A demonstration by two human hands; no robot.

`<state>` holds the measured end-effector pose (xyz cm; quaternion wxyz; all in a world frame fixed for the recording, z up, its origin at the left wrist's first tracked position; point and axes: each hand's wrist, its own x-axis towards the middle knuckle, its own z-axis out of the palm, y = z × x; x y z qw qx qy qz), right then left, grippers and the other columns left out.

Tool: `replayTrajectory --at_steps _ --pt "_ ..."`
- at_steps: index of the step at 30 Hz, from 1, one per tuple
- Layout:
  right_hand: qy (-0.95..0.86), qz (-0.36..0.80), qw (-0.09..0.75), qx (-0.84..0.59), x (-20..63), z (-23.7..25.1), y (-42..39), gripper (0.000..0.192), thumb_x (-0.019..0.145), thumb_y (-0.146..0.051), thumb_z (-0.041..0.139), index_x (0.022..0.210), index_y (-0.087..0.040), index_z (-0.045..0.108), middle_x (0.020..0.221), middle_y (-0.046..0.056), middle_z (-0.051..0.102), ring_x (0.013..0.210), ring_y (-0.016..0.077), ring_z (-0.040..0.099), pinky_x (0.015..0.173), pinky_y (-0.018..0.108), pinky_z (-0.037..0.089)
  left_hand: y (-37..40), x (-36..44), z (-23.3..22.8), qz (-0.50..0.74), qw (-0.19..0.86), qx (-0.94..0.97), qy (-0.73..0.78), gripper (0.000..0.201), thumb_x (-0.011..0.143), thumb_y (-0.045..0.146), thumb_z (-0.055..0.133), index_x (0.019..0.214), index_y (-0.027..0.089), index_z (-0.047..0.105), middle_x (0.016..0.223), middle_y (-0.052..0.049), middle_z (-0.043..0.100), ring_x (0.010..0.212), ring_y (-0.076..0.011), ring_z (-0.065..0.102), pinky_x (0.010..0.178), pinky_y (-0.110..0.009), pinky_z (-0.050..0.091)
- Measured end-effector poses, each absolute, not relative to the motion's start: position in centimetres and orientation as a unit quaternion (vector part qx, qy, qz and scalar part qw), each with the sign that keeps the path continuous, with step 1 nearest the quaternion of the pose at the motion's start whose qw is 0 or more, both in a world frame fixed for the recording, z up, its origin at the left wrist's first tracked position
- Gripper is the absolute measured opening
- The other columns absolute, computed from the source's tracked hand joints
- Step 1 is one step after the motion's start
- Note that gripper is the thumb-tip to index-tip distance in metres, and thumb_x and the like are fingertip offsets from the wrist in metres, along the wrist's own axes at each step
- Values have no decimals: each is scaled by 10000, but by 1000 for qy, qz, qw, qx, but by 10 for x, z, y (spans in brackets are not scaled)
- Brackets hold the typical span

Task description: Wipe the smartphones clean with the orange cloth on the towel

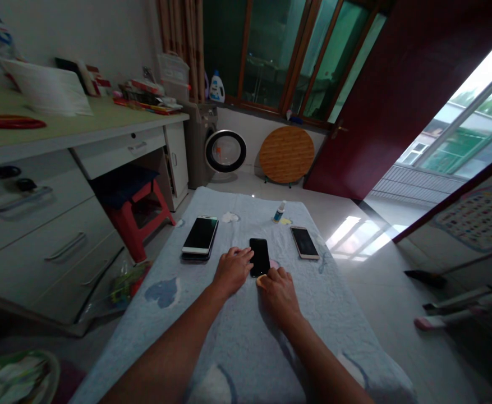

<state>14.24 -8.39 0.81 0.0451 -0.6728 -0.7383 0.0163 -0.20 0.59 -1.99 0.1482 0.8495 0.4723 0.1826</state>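
Both hands rest on a table covered with a pale blue cloth (237,331), meeting at a black phone (260,255) that lies flat, screen up. The left hand (231,270) lies palm down with loosely spread fingers, its fingertips touching the phone's left edge. The right hand (277,289) is curled over a small yellowish cloth (261,280), pinching it against the phone's near end; how tightly it grips cannot be told.

To the left of the left hand, near but apart, lies a larger phone with a white frame (200,235), stacked on something dark. Beyond and to the right of the right hand lies a gold-rimmed phone (304,242). Farther off, past the black phone, stands a small spray bottle (279,211) with a yellow scrap beside it, and a crumpled white wipe (230,216) lies beyond the white-framed phone. Nothing lies between the hands and the black phone.

Off the table, well to the left, are a red stool (138,216) under a white desk (77,134); straight beyond are a washing machine (212,148) and a round wooden tabletop (286,154) leaning on the wall.
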Motion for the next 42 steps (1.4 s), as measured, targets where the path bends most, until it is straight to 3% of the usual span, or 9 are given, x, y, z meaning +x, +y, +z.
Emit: replayTrajectory --at_steps 17,23,30,42 --pt "-789 21 155 -594 140 12 -74 153 891 -155 552 931 -201 692 931 52 576 901 189 455 815 308 323 9 -4 -24 187 134 854 466 407 899 287 536 1306 296 550 1404 37 534 1171 -251 464 934 -417 421" --pt "-764 0 107 -637 156 5 -64 178 927 -244 534 1027 -263 680 1014 52 588 942 204 451 786 307 309 8 -5 -20 178 146 856 463 430 901 269 489 1328 299 525 1430 33 506 1193 -255 451 957 -439 398" --pt "-739 -13 65 -670 173 5 -9 272 973 -334 437 1098 -298 676 1050 75 578 963 217 456 785 307 308 4 -9 -12 179 168 863 442 653 762 498 642 1355 268 493 1440 -11 494 1243 -307 411 985 -472 377" --pt "-723 -5 91 -685 161 3 30 287 976 -316 415 1038 -276 692 1057 73 573 959 218 452 788 317 302 7 -11 -15 178 190 861 437 714 727 493 691 1365 276 454 1429 -40 494 1267 -316 402 1005 -465 351"
